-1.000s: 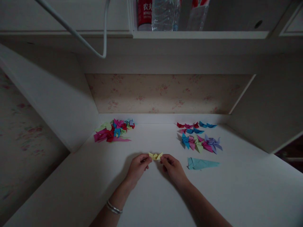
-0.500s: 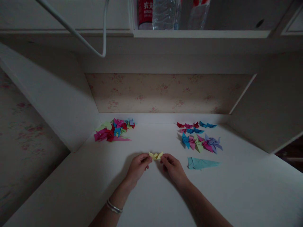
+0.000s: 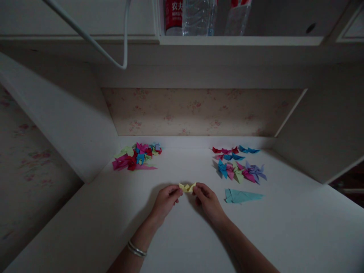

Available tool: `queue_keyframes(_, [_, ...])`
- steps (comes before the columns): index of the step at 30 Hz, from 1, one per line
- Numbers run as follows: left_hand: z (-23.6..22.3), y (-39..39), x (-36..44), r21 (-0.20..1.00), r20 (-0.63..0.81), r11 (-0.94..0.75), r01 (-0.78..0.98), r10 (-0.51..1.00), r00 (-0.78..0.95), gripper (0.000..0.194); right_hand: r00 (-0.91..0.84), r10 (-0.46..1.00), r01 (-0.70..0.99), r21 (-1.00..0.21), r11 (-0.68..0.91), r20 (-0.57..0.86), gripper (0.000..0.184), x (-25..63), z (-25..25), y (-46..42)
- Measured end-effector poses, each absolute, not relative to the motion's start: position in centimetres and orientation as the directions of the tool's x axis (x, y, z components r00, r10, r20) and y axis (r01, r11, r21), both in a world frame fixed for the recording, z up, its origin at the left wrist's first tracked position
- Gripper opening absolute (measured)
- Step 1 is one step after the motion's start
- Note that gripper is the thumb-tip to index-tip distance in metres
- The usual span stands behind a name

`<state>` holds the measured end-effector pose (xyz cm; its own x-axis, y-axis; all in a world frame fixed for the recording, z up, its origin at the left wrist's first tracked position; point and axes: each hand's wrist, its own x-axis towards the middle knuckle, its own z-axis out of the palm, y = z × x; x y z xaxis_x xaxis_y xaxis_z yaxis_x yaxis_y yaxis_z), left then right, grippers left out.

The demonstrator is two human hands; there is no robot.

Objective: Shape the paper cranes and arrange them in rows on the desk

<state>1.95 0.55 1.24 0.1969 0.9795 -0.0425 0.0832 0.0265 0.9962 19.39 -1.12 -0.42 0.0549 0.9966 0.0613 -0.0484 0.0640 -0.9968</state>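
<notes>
A small yellow origami boat (image 3: 187, 188) is held between my two hands, just above the white table (image 3: 176, 239). My left hand (image 3: 167, 200) pinches its left tip, thumb against fingers. On the other tip, my right hand (image 3: 208, 200) has the same kind of pinch. A folded teal paper piece (image 3: 243, 196) lies on the table to the right of my right hand. Beyond it sits a row of folded paper flowers (image 3: 240, 172) in blue, pink, green and purple. Red and blue paper boats (image 3: 231, 156) lie behind these.
A heap of folded coloured papers (image 3: 136, 156) lies at the back left. Floral wallpaper (image 3: 196, 112) covers the back panel. Plastic bottles (image 3: 197, 19) stand on the shelf overhead, and a white bent tube (image 3: 108, 57) hangs at upper left. Side panels flank the table.
The view has shifted very slightly. Both hands keep the same pinch on the yellow origami boat, with no clear movement.
</notes>
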Motion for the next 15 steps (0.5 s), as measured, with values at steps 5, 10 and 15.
queue_keyframes(5, [1.3, 0.4, 1.9, 0.997, -0.046, 0.031, 0.076, 0.977, 0.209, 0.028, 0.015, 1.000, -0.028, -1.000, 0.008, 0.007, 0.041, 19.9, -0.4, -1.0])
queue_keyframes(10, [1.1, 0.5, 1.9, 0.995, -0.074, 0.055, 0.087, 0.972, 0.225, 0.029, -0.030, 1.000, -0.013, -1.000, 0.006, 0.007, 0.041, 20.1, -0.2, -0.6])
queue_keyframes(15, [1.1, 0.4, 2.0, 0.992, -0.091, 0.063, 0.110, 0.958, 0.272, 0.029, -0.154, 0.988, 0.107, -0.994, 0.034, 0.017, 0.036, 21.9, 1.3, -0.5])
